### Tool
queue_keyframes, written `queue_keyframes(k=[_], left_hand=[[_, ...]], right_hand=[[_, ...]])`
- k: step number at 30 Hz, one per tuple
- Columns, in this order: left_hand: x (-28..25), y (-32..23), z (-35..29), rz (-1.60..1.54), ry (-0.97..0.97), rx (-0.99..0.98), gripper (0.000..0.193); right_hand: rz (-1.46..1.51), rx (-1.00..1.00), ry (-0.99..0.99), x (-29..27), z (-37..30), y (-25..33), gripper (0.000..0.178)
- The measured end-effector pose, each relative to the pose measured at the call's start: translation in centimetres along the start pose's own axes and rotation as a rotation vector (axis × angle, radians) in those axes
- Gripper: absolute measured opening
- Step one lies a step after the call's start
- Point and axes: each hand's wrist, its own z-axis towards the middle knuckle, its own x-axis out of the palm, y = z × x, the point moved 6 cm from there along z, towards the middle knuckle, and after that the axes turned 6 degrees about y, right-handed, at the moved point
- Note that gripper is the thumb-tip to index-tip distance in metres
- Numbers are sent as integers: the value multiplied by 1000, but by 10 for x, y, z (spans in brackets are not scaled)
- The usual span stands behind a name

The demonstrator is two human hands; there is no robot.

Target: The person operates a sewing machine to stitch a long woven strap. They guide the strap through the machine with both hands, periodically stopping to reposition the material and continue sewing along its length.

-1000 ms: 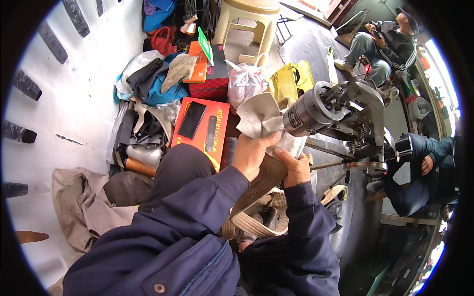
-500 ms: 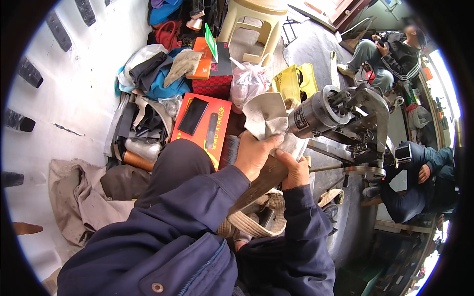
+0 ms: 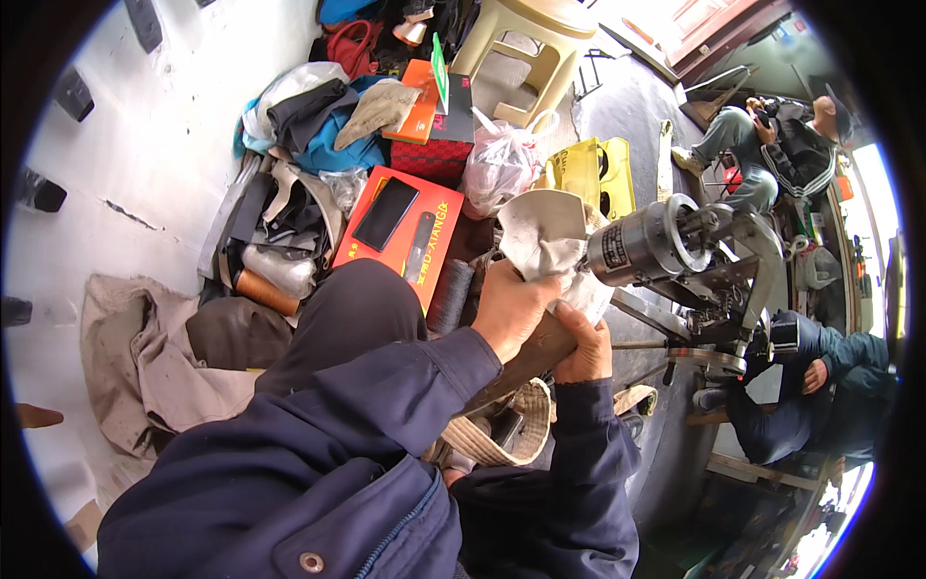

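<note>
The person's left hand [image 3: 514, 307] and right hand [image 3: 585, 347] pinch a creased off-white piece [image 3: 542, 234] at nine o'clock from the sewing-machine head [image 3: 640, 243], seemingly positioning it, and the next move likely calls for a steady, even grip.

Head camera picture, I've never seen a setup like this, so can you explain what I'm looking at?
This comes from the left of two fisheye cameras on a person's head, looking down, so straight edges bend. There is no robot: the bare left hand and bare right hand share a grip on a pale, creased, curved sheet beside a grey metal machine with a cylindrical head. Whether sheet and machine touch is hard to tell. Further left, a black rectangular phone lies on a flat red box.
</note>
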Motion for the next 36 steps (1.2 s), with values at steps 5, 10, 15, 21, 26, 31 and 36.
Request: queue_keyframes(k=[5, 10, 15, 21, 26, 31, 36], left_hand=[[-6, -3, 2, 14, -52, 93, 35], [-14, -11, 1, 329, 40, 37, 46], [-14, -9, -2, 331, 88, 50, 47], [-13, 9, -5, 51, 50, -71, 38], [-21, 22, -11, 92, 54, -223, 31], [-25, 20, -14, 185, -30, -99, 26], [-25, 15, -8, 326, -30, -2, 28]], right_hand=[[-72, 13, -73, -4, -2, -2, 33], [-130, 4, -119, -6, -1, -1, 33], [-200, 12, -121, -7, 0, -2, 33], [-252, -10, -103, -3, -3, 2, 33], [-232, -70, -96, 1, -3, 6, 32], [-236, -83, -101, 0, -4, 5, 32], [-263, -37, -88, -4, -10, 0, 32]])
